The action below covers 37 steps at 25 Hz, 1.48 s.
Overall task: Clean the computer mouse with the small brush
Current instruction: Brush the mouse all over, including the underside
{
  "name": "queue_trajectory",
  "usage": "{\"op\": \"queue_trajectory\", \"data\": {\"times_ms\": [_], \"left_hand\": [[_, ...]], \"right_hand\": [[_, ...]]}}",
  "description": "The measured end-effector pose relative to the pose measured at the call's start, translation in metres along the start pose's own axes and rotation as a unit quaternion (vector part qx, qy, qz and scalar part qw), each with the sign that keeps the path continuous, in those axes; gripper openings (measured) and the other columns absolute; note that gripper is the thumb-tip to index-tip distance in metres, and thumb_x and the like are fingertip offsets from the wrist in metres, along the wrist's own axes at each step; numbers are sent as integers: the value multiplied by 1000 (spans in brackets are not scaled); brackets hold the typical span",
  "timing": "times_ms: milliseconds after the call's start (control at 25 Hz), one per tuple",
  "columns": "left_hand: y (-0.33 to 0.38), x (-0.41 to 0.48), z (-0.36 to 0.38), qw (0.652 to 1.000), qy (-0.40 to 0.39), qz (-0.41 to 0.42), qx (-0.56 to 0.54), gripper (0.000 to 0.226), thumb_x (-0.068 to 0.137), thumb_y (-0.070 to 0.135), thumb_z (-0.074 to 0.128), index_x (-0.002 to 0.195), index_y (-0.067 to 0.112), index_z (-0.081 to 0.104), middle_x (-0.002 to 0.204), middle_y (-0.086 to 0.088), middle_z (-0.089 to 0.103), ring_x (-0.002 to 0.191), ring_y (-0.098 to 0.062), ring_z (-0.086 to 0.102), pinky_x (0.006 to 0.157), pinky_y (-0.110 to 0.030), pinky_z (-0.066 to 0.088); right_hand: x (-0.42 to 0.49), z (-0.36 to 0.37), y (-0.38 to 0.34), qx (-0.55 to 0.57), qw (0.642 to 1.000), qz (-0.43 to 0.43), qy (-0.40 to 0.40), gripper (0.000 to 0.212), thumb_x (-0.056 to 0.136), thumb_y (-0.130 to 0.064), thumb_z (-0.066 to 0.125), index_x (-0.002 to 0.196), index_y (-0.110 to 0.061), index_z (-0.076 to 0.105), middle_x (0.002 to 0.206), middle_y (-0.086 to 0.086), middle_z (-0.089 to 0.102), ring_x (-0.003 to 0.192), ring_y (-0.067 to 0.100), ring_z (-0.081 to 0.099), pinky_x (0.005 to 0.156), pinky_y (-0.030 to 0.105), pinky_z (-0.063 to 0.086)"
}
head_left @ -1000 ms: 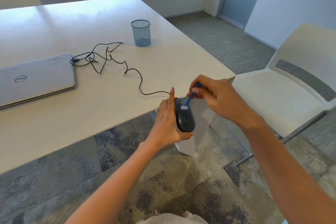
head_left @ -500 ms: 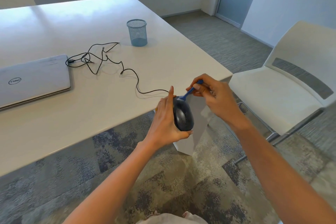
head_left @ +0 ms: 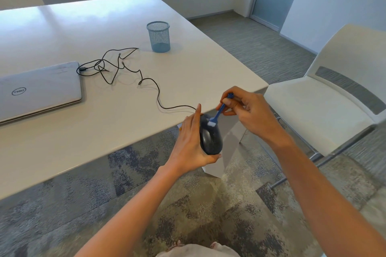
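Moved: small blue plastic brush (head_left: pixel 218 113), white bristles drawn from the front lip back onto the black oval corded computer mouse (head_left: pixel 211 140). Mouse: off the near edge of the white table (head_left: pixel 104 131), gripped by my left hand (head_left: pixel 190 144); right hand (head_left: pixel 250 115), at 2 o'clock, pinches the brush handle. I judge: mid-scrub, rear shell outstanding.
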<state>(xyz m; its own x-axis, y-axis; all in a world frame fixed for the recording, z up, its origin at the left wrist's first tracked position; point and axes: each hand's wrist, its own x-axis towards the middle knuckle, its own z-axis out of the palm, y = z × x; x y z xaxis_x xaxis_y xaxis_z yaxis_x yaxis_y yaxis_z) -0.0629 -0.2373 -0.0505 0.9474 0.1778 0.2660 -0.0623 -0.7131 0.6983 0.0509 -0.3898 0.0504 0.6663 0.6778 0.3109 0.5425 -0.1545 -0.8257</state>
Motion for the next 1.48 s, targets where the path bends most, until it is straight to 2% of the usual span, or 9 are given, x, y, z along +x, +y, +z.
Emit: {"op": "queue_trajectory", "data": {"times_ms": [120, 440, 560, 680, 920, 1040, 1240, 1400, 1480], "left_hand": [[3, 2, 0, 1000, 8, 0, -3, 145, 57, 53, 87, 153, 40, -21, 140, 7, 33, 130, -15, 35, 100, -25, 27], [8, 1, -2, 1000, 9, -7, -9, 142, 58, 51, 87, 156, 35, -15, 142, 10, 32, 132, -15, 36, 105, -30, 32], [9, 2, -5, 1000, 12, -10, 15, 143, 58, 49, 88, 156, 33, -15, 140, 5, 35, 130, -15, 36, 107, -34, 35], [10, 1, -5, 1000, 9, -14, 13, 142, 59, 50, 87, 155, 35, -17, 142, 2, 35, 132, -17, 36, 107, -33, 33], [11, 3, -6, 999, 20, -31, -5, 145, 59, 49, 90, 152, 41, -21, 142, 16, 30, 132, -11, 32, 104, -27, 26], [7, 1, -6, 999, 15, -37, -2, 143, 59, 50, 90, 156, 32, -14, 143, 9, 33, 133, -12, 33, 105, -26, 25], [12, 5, -6, 999, 19, -39, -10, 145, 58, 49, 89, 152, 41, -20, 145, 3, 33, 133, -14, 32, 105, -30, 29], [7, 4, -8, 999, 12, -38, 5, 143, 59, 49, 89, 155, 36, -17, 141, 8, 32, 131, -12, 30, 105, -29, 28], [6, 3, -7, 999, 16, -39, 1, 141, 59, 50, 89, 156, 34, -13, 143, 7, 31, 132, -14, 30, 106, -31, 30]], "right_hand": [[-2, 5, 0, 10, 999, -9, 41, 11, 101, -6, 53, 104, 1, 61, 96, 14, 75, 96, 8, 73, 83, 23, 59], [-2, 1, -3, -12, 999, -21, 38, 11, 102, -7, 52, 106, 0, 61, 98, 14, 74, 97, 9, 73, 84, 23, 59], [-3, 3, -3, -7, 1000, -20, 11, 9, 101, -6, 53, 103, -2, 61, 93, 13, 74, 93, 9, 74, 83, 27, 61], [0, 4, -5, 4, 998, -37, 44, 9, 101, -6, 53, 104, -2, 60, 96, 14, 74, 96, 12, 74, 84, 32, 61], [-4, 16, -8, -59, 996, -64, 3, 10, 100, -5, 54, 103, 0, 62, 93, 12, 75, 94, 17, 74, 84, 41, 61], [0, 9, -11, -42, 997, -71, -10, 9, 101, -6, 54, 103, -2, 62, 93, 12, 75, 94, 9, 74, 85, 32, 61], [-1, 15, -12, -66, 995, -76, 3, 10, 101, -7, 55, 105, -2, 63, 96, 10, 75, 97, 19, 73, 85, 43, 60], [-6, 6, -13, -32, 997, -65, -40, 7, 100, -7, 56, 101, -5, 63, 90, 4, 74, 92, 10, 73, 83, 28, 61], [-5, 0, -15, -12, 998, -65, -14, 8, 101, -8, 55, 102, -5, 62, 93, 8, 75, 95, 10, 74, 84, 26, 60]]}}
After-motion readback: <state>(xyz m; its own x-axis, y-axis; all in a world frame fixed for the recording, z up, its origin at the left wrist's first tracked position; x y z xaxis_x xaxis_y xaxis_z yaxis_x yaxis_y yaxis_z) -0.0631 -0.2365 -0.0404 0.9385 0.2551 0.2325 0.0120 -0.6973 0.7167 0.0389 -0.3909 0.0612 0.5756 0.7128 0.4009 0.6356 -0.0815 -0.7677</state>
